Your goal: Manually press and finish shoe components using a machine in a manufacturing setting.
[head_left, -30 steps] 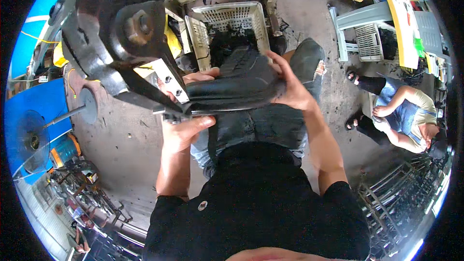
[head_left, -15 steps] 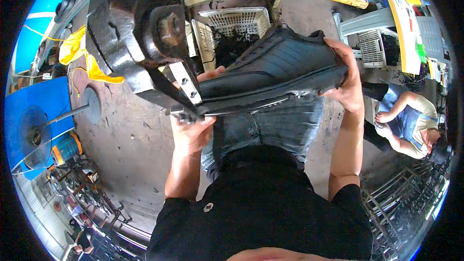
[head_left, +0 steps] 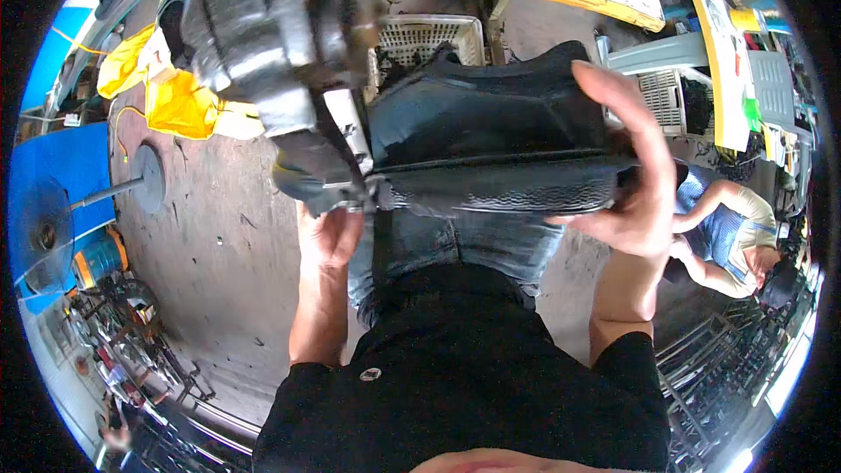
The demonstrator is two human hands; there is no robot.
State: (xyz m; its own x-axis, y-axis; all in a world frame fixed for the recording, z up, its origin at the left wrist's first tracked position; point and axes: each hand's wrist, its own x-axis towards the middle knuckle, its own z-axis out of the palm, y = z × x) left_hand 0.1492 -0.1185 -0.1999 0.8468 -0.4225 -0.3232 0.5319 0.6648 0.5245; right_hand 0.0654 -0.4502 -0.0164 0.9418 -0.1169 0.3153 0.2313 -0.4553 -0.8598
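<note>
A black shoe (head_left: 491,123) lies sideways in front of me, its sole edge toward my body and its heel end to the right. My right hand (head_left: 635,158) is closed round the heel end, thumb below and fingers above. At the toe end, my left hand (head_left: 328,232) grips the shoe from below; the machine hides most of its fingers. The dark metal head of a machine (head_left: 272,52) comes down from the upper left. Its light metal plate (head_left: 349,131) and narrow tip meet the shoe's sole edge near the toe.
A pale plastic crate (head_left: 477,35) with black scraps stands behind the shoe. Left on the floor are a round-based fan (head_left: 44,236) and yellow cloth (head_left: 180,105). At the right, a co-worker (head_left: 731,219) sits near a second crate (head_left: 661,101). A wood-edged table (head_left: 596,4) stands behind.
The shoe has turned and slid left through the machine, so its toe now shows left of the machine's tip. My right hand has come lower and nearer.
</note>
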